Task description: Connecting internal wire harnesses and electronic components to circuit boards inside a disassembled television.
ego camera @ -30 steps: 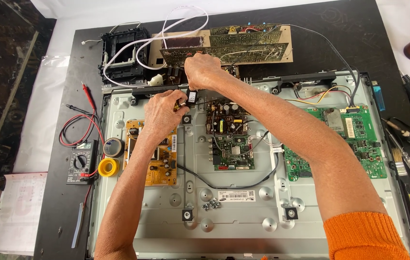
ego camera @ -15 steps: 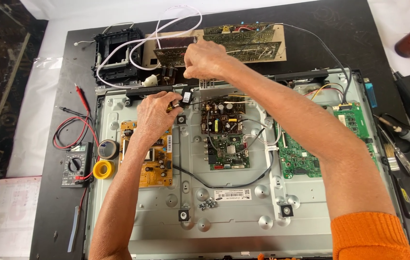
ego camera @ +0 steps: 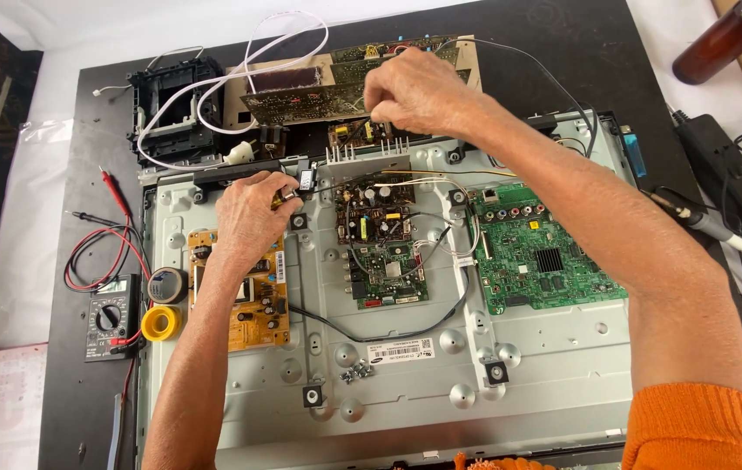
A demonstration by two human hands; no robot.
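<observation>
Left hand [ego camera: 249, 209] pinched on small black connector [ego camera: 306, 180] at TV chassis [ego camera: 563, 348] top edge; right hand [ego camera: 414, 91] closed on thin wire [ego camera: 362, 122] above. Best kept slack, no yanking.

The television back panel [ego camera: 406, 383] is bare stamped metal with a dull silver sheen. The green circuit board [ego camera: 545, 257] at 3 o'clock looks glossy, the orange-yellow board [ego camera: 253, 305] matt. The surface [ego camera: 92, 104] is matt black. The sleeve [ego camera: 702, 431] at 5 o'clock is orange ribbed knit.
</observation>
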